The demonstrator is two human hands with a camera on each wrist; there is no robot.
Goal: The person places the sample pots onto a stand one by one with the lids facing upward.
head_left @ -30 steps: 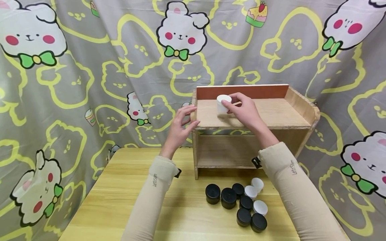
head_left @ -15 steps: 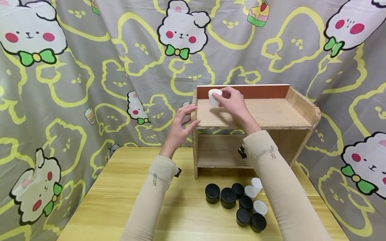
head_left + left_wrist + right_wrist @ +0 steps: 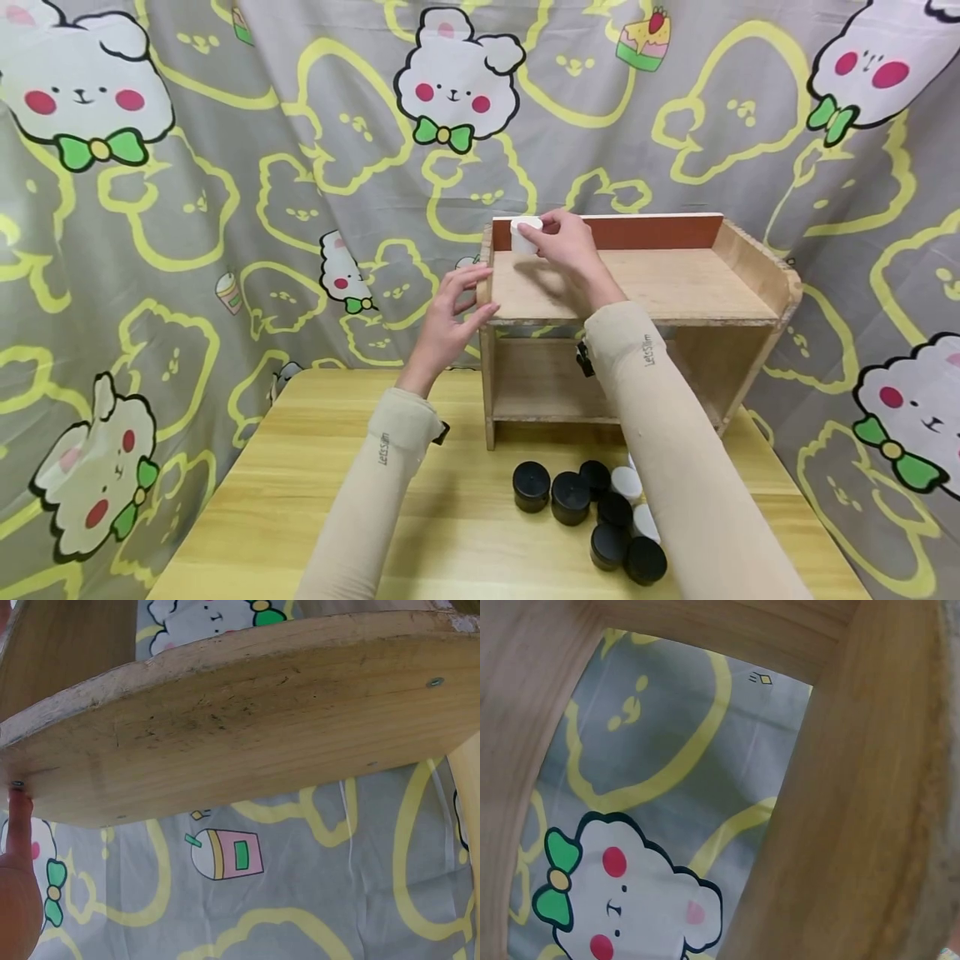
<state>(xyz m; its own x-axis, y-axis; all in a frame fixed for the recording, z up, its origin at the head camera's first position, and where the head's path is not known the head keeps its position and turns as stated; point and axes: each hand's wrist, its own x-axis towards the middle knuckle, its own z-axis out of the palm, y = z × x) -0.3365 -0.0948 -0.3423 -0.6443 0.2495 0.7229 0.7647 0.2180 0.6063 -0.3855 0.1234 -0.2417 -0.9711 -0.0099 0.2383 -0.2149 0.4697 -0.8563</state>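
The right hand (image 3: pixel 566 242) pinches a white lidded jar (image 3: pixel 522 237) between thumb and fingers, above the back left corner of the wooden shelf unit (image 3: pixel 675 287). The jar is upright, near the red-brown back rail (image 3: pixel 652 232); whether its base meets the board cannot be told. The left hand (image 3: pixel 444 321) has thumb and fingers spread apart, touching the left side panel (image 3: pixel 247 727) by its front edge; one straight fingertip presses the outer face.

From the held jar, the top board stretches right to the raised right side panel (image 3: pixel 757 250), with a low front edge and open space above it. The lower compartment (image 3: pixel 536 379) opens to the front, and patterned curtain (image 3: pixel 667 772) shows through its back.

On the worktop (image 3: pixel 300 442), in front of the unit, stand six black lidded jars (image 3: pixel 570 497) and three white jars (image 3: pixel 626 483), closely grouped. The right sleeve (image 3: pixel 660 433) partly covers the white ones. Opaque walls and lids hide any contents. The worktop's left side reaches well past the unit.
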